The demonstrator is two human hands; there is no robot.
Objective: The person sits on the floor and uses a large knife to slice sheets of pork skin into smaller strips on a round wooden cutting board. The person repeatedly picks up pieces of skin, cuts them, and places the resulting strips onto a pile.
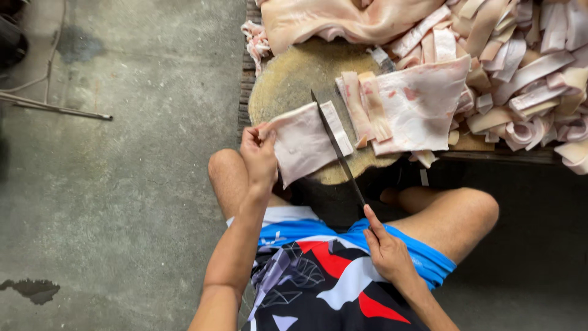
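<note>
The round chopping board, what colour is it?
The round chopping board is yellowish tan, worn pale, seen in the head view.

A single head-worn camera looks steeply down from above a seated person, close over the knees and both forearms. It faces forward onto a round chopping block (288, 79) at frame centre, with concrete floor (122, 184) filling the left half.

No packages, labels, signs or screens appear anywhere in view. Nothing of the kind lies by either grip, on the block ahead or on the floor beside it.
</note>
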